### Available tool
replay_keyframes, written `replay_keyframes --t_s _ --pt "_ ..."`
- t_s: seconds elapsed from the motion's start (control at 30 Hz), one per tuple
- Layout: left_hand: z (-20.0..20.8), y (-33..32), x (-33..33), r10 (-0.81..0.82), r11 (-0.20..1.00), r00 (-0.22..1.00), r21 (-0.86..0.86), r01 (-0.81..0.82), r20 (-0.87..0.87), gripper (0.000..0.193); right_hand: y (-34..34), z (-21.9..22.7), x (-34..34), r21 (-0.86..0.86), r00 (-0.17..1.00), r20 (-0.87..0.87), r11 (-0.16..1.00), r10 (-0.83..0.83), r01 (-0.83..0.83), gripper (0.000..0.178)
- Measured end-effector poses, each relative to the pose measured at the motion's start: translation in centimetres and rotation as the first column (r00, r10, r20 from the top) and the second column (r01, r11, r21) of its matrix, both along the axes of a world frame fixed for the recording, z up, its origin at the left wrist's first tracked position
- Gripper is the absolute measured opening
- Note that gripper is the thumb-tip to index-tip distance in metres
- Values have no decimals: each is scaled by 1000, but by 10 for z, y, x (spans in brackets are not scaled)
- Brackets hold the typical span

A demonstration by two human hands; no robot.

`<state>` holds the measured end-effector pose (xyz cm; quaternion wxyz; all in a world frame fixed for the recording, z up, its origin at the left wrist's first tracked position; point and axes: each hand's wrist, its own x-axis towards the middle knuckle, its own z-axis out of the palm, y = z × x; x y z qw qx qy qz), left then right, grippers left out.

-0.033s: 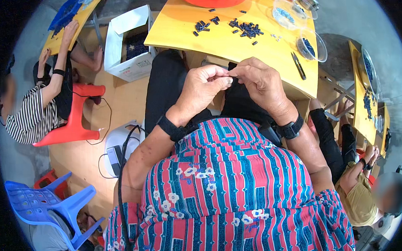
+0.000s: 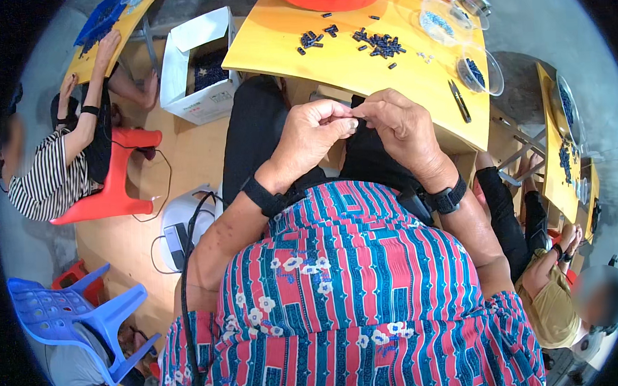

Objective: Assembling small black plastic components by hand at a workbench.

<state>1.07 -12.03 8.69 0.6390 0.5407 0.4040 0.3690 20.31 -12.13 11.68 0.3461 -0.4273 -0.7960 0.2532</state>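
Observation:
My left hand (image 2: 315, 134) and my right hand (image 2: 403, 130) meet fingertip to fingertip above my lap, just off the table's near edge. Both are closed in a pinch. A small dark bit shows between the fingertips, but its kind is too hidden to tell. On the yellow table (image 2: 275, 39) beyond them lie a pile of small black cylindrical pieces (image 2: 383, 45) and a smaller group of the same pieces (image 2: 309, 41). To the right of my right hand rests a pair of thread snips (image 2: 459, 102) with black handles.
A red basin (image 2: 342, 0) of dark pieces stands at the table's far edge. Clear tubs (image 2: 476, 72) with blue parts sit at the right. A white carton (image 2: 201, 101) stands left on the floor. Other people work at both sides; a blue chair (image 2: 73, 317) is lower left.

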Motion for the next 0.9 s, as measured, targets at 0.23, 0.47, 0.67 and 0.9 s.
replay_keyframes --t_s 0.23,0.47,0.67,0.9 --pt "-12 0 -2 -16 988 986 -146 41 165 16 -1 -7 -4 114 998 63 993 25 -32 26" --pt "-17 4 -1 -40 985 991 -159 60 126 17 4 -19 -2 -32 990 -140 999 14 -19 25" --pt "-10 4 -1 7 974 977 -222 42 215 21 3 -26 0 -349 907 -385 937 -169 26 24" --pt "-12 5 0 30 960 974 -277 34 223 21 5 -26 -2 -320 916 -368 947 -159 35 22"
